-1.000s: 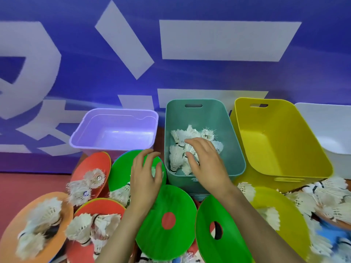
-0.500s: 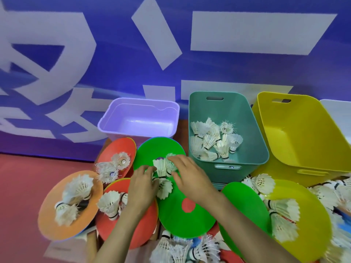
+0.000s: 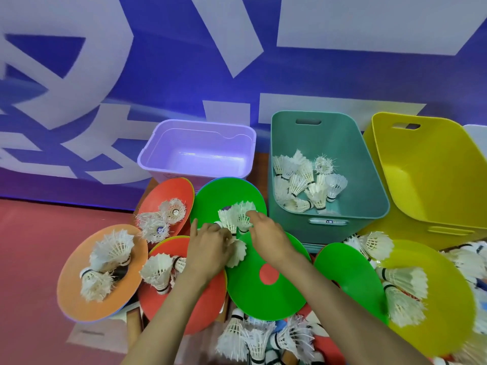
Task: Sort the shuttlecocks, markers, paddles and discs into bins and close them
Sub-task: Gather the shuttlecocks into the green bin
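On the green disc [image 3: 227, 191] — 2 hands [image 3: 208, 249] [image 3: 266, 234] pinch shuttlecocks [image 3: 236, 216]

Red floor [image 3: 39, 259], bare at lower left. Along its far edge, at the foot of the blue banner [image 3: 158, 61], a row left to right: lilac bin [image 3: 200, 143], teal bin [image 3: 363, 180], yellow bin [image 3: 434, 185], white bin [image 3: 477, 138] at frame edge. In front, overlapping: orange disc [image 3: 76, 299], red disc [image 3: 168, 196], green disc [image 3: 263, 293], yellow disc [image 3: 448, 312]. Bottom centre, heaped shuttlecocks [image 3: 250, 338]; what lies under them is unclear.

White shuttlecocks [image 3: 305, 180] in teal bin [image 3: 369, 185]
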The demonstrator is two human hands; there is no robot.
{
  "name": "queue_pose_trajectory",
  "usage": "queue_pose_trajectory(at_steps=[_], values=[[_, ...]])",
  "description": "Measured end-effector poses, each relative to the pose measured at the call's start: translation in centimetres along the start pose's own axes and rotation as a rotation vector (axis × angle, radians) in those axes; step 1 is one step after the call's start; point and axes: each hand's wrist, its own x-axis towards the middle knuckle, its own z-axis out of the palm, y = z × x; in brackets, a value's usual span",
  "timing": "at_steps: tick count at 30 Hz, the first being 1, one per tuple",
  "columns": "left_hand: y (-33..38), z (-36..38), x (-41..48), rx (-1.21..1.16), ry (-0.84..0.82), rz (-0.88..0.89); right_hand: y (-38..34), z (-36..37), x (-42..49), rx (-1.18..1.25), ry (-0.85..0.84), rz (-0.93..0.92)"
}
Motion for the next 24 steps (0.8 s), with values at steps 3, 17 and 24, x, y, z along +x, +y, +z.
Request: queue_pose_trajectory(at_steps=[3, 17, 24], values=[[0.0, -0.4, -0.1, -0.108, 0.154, -0.011, -0.1, -0.5, -0.7, 0.075, 0.082, -0.021], [5.3, -7.5, 0.4, -0.662, 0.532, -0.031, 0.2, -9.9, -4.7, 0.35, 0.581, -0.18], [10.8, -10.4, 3.6, -0.667, 0.516, 0.14, 6.7, -14.6, -4.7, 0.194, 0.523, 0.105]])
